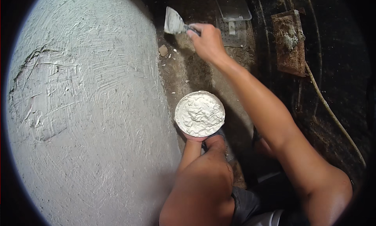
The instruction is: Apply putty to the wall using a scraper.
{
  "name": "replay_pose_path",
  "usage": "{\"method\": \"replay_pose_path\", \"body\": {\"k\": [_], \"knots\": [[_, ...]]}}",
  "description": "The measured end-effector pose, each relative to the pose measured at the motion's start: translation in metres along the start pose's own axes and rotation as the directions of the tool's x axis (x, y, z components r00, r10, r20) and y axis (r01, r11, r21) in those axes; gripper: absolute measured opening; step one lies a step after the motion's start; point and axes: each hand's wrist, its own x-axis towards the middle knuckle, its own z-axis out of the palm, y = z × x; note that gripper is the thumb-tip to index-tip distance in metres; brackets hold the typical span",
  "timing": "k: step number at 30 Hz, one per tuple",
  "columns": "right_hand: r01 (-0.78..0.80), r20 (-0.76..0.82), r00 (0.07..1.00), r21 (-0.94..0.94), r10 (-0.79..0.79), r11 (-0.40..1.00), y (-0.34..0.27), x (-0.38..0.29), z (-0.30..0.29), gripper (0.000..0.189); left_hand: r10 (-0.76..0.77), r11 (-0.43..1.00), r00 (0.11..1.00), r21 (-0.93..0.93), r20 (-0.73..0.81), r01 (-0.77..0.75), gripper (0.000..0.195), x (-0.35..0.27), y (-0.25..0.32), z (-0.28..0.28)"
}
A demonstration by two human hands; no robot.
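My right hand grips the dark handle of a putty knife, its wide blade coated with white paste and pointing left toward the wall. Below it, a round container of white putty is filled up to the rim with a lumpy surface. Under the container's near edge, my left hand supports it from beneath; most of the fingers are hidden. On the left stands a wall covered in rough, streaked white coating, with a cracked, uneven patch at far left. The blade is apart from both wall and container.
A clear plastic container lies on the floor at the top. A piece of wood with dried plaster is at upper right, beside a long thin stick or cord. A small tan fragment and white crumbs lie near the wall's base.
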Motion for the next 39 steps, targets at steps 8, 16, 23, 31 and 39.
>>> {"method": "replay_pose_path", "body": {"k": [8, 16, 23, 31, 39], "knots": [[-0.006, 0.024, 1.0, -0.238, 0.012, 0.971, -0.031, 0.078, 0.037, 0.026, -0.007, 1.0, 1.0, 0.0, 0.01, 0.007, 0.074, 0.0, 0.0, 0.002], [0.028, 0.224, 0.972, -0.387, 0.064, 0.922, -0.074, 0.086, 0.05, 0.024, 0.069, 0.997, 0.993, -0.05, 0.092, -0.065, 0.073, 0.002, 0.0, -0.008], [0.307, 0.142, 0.95, -0.287, -0.276, 0.907, -0.051, 0.021, 0.101, 0.02, 0.024, 0.999, 1.0, -0.05, 0.019, -0.023, 0.072, -0.002, -0.004, 0.005], [0.324, -0.031, 0.941, -0.2, -0.336, 0.925, -0.016, 0.025, 0.036, 0.017, 0.079, 0.994, 0.997, -0.07, 0.014, -0.078, 0.072, 0.0, -0.001, -0.006], [0.16, -0.023, 0.986, -0.177, -0.167, 0.971, -0.052, 0.042, 0.102, 0.02, 0.061, 0.997, 0.997, -0.053, 0.042, -0.059, 0.073, -0.001, 0.0, -0.006]]}}
